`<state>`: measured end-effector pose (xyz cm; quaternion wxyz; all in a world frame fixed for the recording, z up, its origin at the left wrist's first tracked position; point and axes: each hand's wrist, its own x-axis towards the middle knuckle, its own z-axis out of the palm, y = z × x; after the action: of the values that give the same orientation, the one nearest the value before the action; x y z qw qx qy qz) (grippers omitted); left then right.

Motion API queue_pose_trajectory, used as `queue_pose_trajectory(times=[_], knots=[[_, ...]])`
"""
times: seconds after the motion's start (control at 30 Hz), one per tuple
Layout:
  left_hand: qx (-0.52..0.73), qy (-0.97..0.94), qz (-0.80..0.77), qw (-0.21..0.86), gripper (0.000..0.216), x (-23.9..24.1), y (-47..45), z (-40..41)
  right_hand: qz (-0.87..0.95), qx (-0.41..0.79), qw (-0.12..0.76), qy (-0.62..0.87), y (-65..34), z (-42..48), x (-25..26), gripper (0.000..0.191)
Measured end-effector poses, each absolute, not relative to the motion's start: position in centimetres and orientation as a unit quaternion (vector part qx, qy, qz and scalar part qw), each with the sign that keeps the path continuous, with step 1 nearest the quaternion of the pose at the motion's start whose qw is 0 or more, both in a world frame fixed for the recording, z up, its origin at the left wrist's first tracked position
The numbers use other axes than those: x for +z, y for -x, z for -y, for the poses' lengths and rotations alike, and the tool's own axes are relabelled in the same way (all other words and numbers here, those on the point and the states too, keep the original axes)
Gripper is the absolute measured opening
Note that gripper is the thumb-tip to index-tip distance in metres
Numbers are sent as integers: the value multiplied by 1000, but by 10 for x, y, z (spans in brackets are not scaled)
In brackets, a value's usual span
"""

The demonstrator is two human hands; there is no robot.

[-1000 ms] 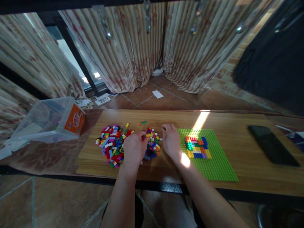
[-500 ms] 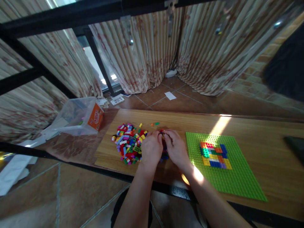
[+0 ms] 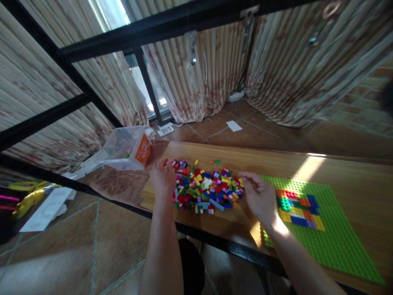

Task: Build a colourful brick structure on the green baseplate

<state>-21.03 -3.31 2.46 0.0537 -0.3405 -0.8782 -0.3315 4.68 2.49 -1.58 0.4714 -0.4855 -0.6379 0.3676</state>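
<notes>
A loose pile of small multicoloured toy bricks point(image 3: 207, 184) lies on the wooden board. At its left edge is my left hand point(image 3: 163, 180), with curled fingers parted from the thumb; a small orange-yellow bit shows by the fingertips, and I cannot tell whether they touch it. To the right of the pile, my right hand point(image 3: 260, 198) hovers with its index finger stretched and thumb slightly apart, nothing visible between them. Its wrist is beside the green baseplate point(image 3: 344, 241), which carries a block of joined bricks point(image 3: 299, 209) in several colours.
A clear plastic box point(image 3: 123, 147) with an orange label stands left of the board. A few stray bricks point(image 3: 217, 161) lie behind the pile. A black metal bar point(image 3: 227, 243) runs along the table's front edge. White paper point(image 3: 233, 125) lies on the tiled floor.
My hands were close together over the right part of the pile. They have moved apart, left hand to the left edge, right hand to the right, uncovering more bricks. The view has shifted left.
</notes>
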Motion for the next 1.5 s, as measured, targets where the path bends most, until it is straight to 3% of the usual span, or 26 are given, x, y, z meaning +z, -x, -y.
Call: queue_pose_trajectory(times=[0.33, 0.6, 1.03, 1.3, 1.5], knots=[[-278, 445, 851, -15, 45, -9, 249, 22, 646, 395, 454, 470, -45, -23, -18, 26], [-370, 443, 810, -108, 42, -2, 235, 17, 641, 410, 452, 466, -44, -24, -16, 26], [-517, 398, 738, -171, 40, -2, 227, 9, 647, 400, 449, 469, -44, -23, -16, 26], [-284, 557, 778, -64, 43, 4, 208, 10, 642, 420, 445, 463, -44, -24, -18, 25], [-245, 539, 805, -17, 32, 3, 201, 7, 645, 415, 457, 450, -44, -22, -15, 25]])
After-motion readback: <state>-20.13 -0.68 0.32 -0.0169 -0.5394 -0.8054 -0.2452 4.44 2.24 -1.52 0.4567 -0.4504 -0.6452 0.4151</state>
